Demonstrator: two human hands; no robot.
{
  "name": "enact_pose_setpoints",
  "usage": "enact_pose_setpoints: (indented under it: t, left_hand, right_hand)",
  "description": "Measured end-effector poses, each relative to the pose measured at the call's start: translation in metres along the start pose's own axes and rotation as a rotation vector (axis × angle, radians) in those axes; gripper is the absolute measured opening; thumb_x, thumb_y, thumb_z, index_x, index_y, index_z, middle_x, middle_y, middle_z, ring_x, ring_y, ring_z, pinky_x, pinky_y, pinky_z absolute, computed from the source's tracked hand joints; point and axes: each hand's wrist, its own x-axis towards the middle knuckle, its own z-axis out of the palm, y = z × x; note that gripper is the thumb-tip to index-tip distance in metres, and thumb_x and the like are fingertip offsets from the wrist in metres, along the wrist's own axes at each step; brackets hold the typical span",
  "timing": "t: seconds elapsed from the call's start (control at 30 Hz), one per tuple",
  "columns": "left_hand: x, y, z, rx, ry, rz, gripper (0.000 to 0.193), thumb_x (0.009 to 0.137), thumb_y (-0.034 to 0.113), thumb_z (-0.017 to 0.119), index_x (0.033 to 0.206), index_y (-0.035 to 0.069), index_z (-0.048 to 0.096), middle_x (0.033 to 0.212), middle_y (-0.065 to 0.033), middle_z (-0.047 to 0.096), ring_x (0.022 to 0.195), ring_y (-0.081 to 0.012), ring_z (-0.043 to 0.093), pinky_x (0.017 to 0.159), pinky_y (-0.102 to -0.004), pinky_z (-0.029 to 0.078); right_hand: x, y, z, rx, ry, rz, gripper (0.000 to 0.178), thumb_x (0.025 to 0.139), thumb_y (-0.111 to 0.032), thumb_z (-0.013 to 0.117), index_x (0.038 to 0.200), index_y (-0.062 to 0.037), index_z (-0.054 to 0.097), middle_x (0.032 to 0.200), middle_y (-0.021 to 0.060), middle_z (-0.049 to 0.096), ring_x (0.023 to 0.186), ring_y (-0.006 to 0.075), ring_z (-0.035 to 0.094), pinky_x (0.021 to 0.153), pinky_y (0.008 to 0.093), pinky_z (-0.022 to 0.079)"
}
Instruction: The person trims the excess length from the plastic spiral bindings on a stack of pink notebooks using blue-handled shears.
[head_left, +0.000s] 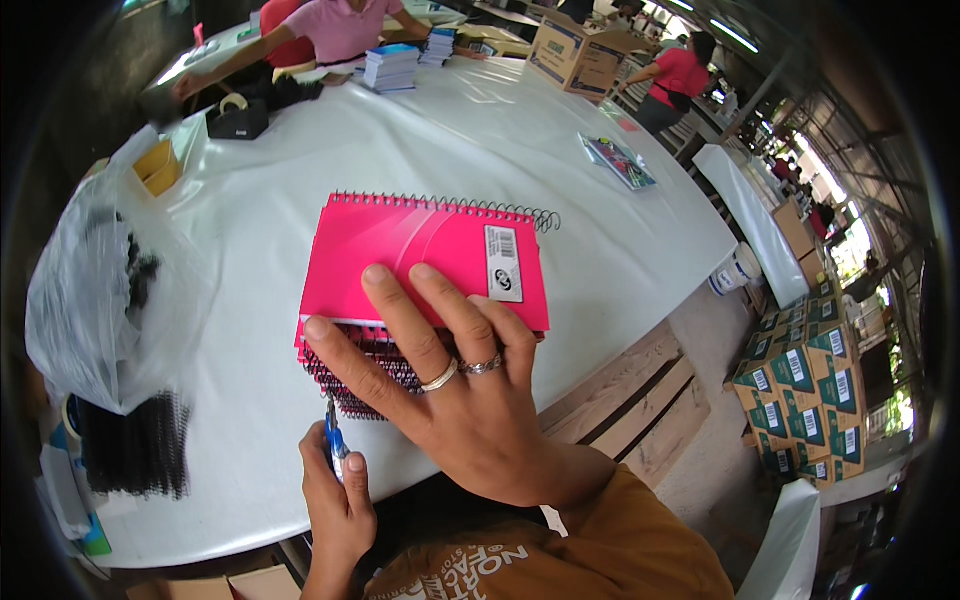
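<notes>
A stack of pink spiral notebooks (400,250) lies on the white-covered table in front of me. The top one has its wire coil along the far edge, and loose loops of it stick out past the right corner. More coils show in layers at the stack's near side. My right hand (460,380) rests palm down on the stack with its fingers spread, two rings on them. Just below the near left corner, my left hand (338,495) grips blue-and-white-handled pliers (336,445). Their dark tip points up at the near coils; whether it touches them I cannot tell.
At left stand a clear plastic bag (120,290) with black pieces and a bundle of black coils (135,445). A tape dispenser (238,118), blue book stacks (390,68), a cardboard box (580,52) and a booklet (617,162) lie farther off. Other people work beyond.
</notes>
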Motion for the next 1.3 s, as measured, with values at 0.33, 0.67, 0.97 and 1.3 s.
enact_pose_setpoints:
  t: [0.33, 0.67, 0.97, 1.3]
  left_hand:
    - [-0.002, -0.007, -0.004, -0.074, -0.045, -0.06, 0.053, 0.096, 0.037, 0.037, 0.121, -0.009, 0.034, 0.096, -0.0223, 0.055, 0.086, -0.0293, 0.055, 0.079, -0.0368, 0.042]
    - [-0.002, -0.007, -0.004, -0.111, -0.046, -0.047, 0.05, 0.096, 0.037, 0.038, 0.12, -0.007, 0.036, 0.083, -0.0128, 0.051, 0.074, -0.0211, 0.049, 0.069, -0.0329, 0.041]
    - [-0.001, -0.002, -0.013, -0.305, -0.106, -0.067, 0.049, 0.095, 0.039, 0.041, 0.119, -0.003, 0.038, 0.081, -0.0072, 0.051, 0.068, -0.0138, 0.048, 0.062, -0.028, 0.041]
    - [0.001, -0.005, -0.013, -0.488, -0.213, -0.128, 0.041, 0.095, 0.035, 0.043, 0.115, -0.001, 0.041, 0.079, -0.0037, 0.05, 0.07, -0.0111, 0.048, 0.065, -0.0247, 0.042]
  right_hand:
    - [0.001, -0.005, 0.0, 0.025, -0.002, 0.044, 0.046, 0.079, -0.029, 0.06, 0.124, -0.033, 0.053, 0.132, 0.0053, 0.046, 0.116, 0.0219, 0.044, 0.091, 0.0369, 0.031]
    - [0.001, -0.004, -0.003, 0.044, -0.027, 0.045, 0.045, 0.081, -0.027, 0.058, 0.125, -0.0324, 0.053, 0.132, 0.006, 0.046, 0.117, 0.0226, 0.043, 0.093, 0.0375, 0.03]
    - [0.0, -0.003, -0.039, 0.367, -0.052, -0.03, 0.04, 0.076, -0.026, 0.066, 0.115, -0.0256, 0.06, 0.128, 0.0018, 0.051, 0.12, 0.0256, 0.044, 0.098, 0.0381, 0.027]
    - [-0.047, -0.034, -0.058, 2.151, -0.465, -0.8, 0.019, 0.077, -0.024, 0.066, 0.088, -0.0085, 0.062, 0.092, 0.0064, 0.056, 0.089, 0.0247, 0.05, 0.078, 0.0382, 0.041]
